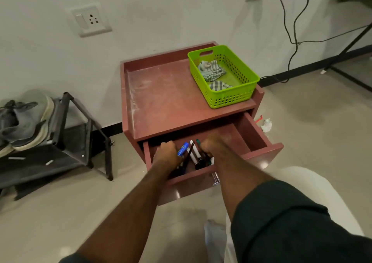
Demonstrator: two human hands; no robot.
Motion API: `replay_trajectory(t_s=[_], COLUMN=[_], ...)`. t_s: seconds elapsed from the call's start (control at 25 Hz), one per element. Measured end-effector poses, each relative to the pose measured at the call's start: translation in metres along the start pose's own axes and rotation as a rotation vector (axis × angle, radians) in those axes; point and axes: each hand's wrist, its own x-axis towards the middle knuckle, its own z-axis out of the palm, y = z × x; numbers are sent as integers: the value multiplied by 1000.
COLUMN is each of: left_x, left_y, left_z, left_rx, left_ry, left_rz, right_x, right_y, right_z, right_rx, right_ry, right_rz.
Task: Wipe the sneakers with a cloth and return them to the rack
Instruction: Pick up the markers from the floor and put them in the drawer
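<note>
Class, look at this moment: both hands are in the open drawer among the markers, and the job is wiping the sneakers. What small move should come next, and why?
Probably lift the right hand out of the drawer toward the green basket. Folded cloths lie there, while the drawer shows only markers. The sneakers wait on the rack.

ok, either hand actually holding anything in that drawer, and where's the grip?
Cannot tell. Left hand and right hand are curled among the markers in the open drawer, with the fingers hidden.
</note>
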Motion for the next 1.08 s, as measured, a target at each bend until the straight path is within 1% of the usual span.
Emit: replay_trajectory(t_s=[0.12, 0.24, 0.36, 0.44, 0.52, 0.64, 0.72, 0.8, 0.92, 1.0, 1.08], left_x=[8, 9, 0, -13, -30, -60, -81, -102, -136, -164, -191], left_y=[-3, -4, -1, 0, -4, -29, -62, -103, -161, -209, -263], left_z=[13, 17, 6, -10, -34, -80, -114, -147, -193, -219, -236], left_rx=[49, 49, -8, -16, 109, 375, 484, 541, 585, 603, 622], left_ry=[-37, -72, -41, 24, 124, 216, 280, 353, 399, 421, 451], left_rz=[3, 16, 18, 56, 181, 418, 490, 465, 349, 248, 156], right_x=[6, 1, -9, -20, -37, -67, -90, -116, -159, -194, -223], right_y=[3, 7, 2, -4, -13, -23, -35, -60, -121, -169, -212], right_z=[11, 17, 16, 13, 11, 22, 40, 57, 81, 110, 150], right_rx=[-78, -198, -285, -300, -372, -535, -546, -510, -453, -475, -502], right_ry=[40, 84, 140, 199, 263, 421, 504, 544, 525, 483, 402], right_rz=[7, 0, -81, -167, -295, -518, -637, -746, -934, -1043, -1105])
